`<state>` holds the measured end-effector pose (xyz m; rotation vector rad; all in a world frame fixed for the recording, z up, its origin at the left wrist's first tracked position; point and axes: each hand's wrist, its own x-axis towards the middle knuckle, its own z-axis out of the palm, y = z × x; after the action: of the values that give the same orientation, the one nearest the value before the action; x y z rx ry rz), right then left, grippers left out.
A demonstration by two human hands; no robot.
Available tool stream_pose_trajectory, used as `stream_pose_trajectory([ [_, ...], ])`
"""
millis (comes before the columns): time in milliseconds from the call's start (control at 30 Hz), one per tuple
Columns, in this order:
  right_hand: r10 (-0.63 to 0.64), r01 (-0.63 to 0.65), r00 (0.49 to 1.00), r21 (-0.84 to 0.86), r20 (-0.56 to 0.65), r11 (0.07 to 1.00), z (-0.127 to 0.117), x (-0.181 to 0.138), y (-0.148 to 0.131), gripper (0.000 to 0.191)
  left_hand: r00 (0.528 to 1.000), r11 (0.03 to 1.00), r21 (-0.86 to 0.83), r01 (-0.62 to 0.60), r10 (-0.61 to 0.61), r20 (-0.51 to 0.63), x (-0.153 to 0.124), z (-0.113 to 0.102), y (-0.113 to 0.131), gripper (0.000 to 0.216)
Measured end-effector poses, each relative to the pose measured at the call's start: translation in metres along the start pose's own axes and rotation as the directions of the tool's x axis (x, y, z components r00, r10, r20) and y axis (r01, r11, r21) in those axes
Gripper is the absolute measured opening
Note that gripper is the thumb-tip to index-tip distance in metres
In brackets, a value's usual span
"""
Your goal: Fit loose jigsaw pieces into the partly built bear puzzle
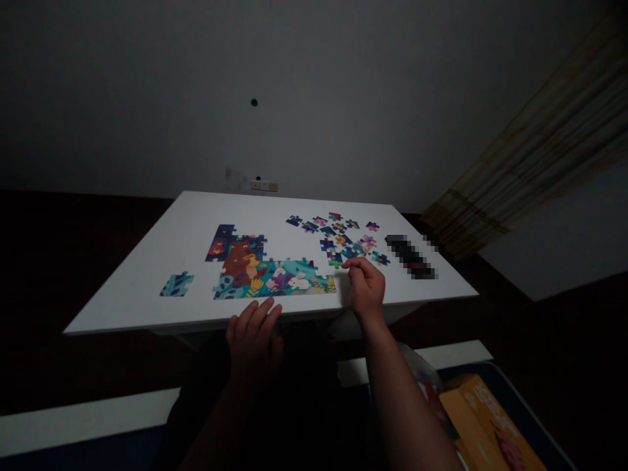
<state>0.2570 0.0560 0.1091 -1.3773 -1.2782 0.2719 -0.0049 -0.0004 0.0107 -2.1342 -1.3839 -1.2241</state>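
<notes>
My left hand (255,333) rests at the near edge of the table, fingers stretched out and holding nothing. Just beyond its fingertips lies a partly joined jigsaw puzzle (282,278) with a bear, white rabbits and plants. My right hand (366,284) is closed, its index finger reaching left to the edge of a dark green puzzle piece (336,263); the thumb is mostly hidden. Past that hand lies a cluster of loose puzzle pieces (338,228), several overlapping or touching. A separate teal leaf-patterned section (177,285) sits at the left.
The white table (137,261) stands before a grey wall. A dark pixelated object (411,257) lies on its right side. An orange box (490,425) is at the lower right beside my right forearm. A curtain (530,137) hangs at the right.
</notes>
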Motion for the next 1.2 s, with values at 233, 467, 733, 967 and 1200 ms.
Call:
stream_pose_trajectory([
  [233,-0.037,0.036,0.998,-0.026,-0.040,0.999,-0.002,-0.001,-0.006,0.025,1.000,1.000,-0.018,0.011,-0.011,0.012,0.001,-0.003,0.001,0.052],
  [467,-0.029,0.028,0.999,-0.012,-0.041,1.000,-0.001,-0.001,-0.010,0.025,1.000,1.000,-0.008,0.004,-0.004,0.005,0.000,-0.001,0.000,0.050],
  [733,0.055,-0.048,0.997,0.106,-0.060,0.993,0.000,-0.002,0.004,0.023,1.000,1.000,0.007,-0.008,0.008,-0.002,0.000,0.000,-0.001,0.046],
  [967,0.140,-0.123,0.987,0.187,-0.084,0.975,0.003,0.004,0.011,0.022,1.000,1.000,-0.010,0.000,0.000,-0.001,0.001,-0.002,0.001,0.046],
  [1200,-0.026,0.061,0.996,-0.415,0.089,0.908,0.019,0.010,-0.003,0.038,1.000,1.000,-0.010,0.000,0.000,0.013,0.002,-0.003,0.001,0.047],
])
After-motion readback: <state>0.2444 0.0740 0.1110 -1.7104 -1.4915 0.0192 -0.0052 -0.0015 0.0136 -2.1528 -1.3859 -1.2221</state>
